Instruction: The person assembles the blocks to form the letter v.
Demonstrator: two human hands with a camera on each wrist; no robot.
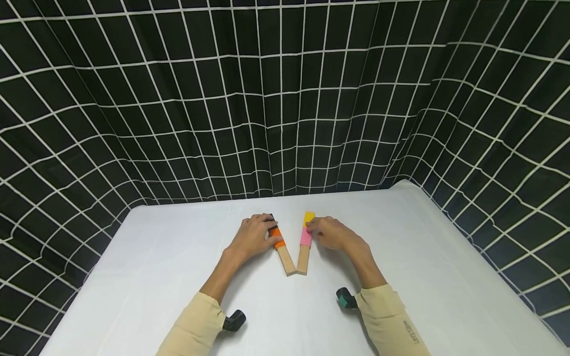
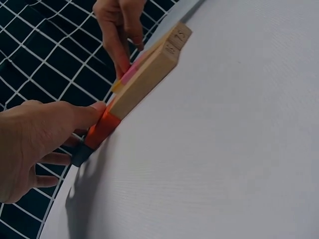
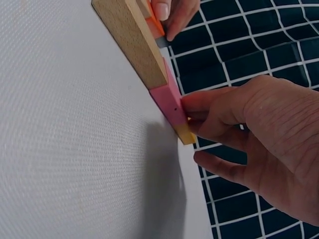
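Note:
Two wooden bars lie on the white table in a V, their bare near ends meeting. The left bar (image 1: 287,261) has an orange section (image 1: 279,234) and a black far end. My left hand (image 1: 255,234) pinches this coloured part, thumb on the orange, fingers at the black. The right bar (image 1: 303,260) carries a pink section (image 1: 305,238) and a yellow far end (image 1: 309,217). My right hand (image 1: 331,232) pinches it where pink and yellow meet. In the left wrist view, the bare bar ends (image 2: 178,36) show dark stamped marks.
The white table (image 1: 156,277) ends at its back edge against a black curtain (image 1: 285,99) with a white grid. Black wrist-worn devices (image 1: 234,321) stick out from both beige sleeves (image 1: 196,321) over the near part of the table.

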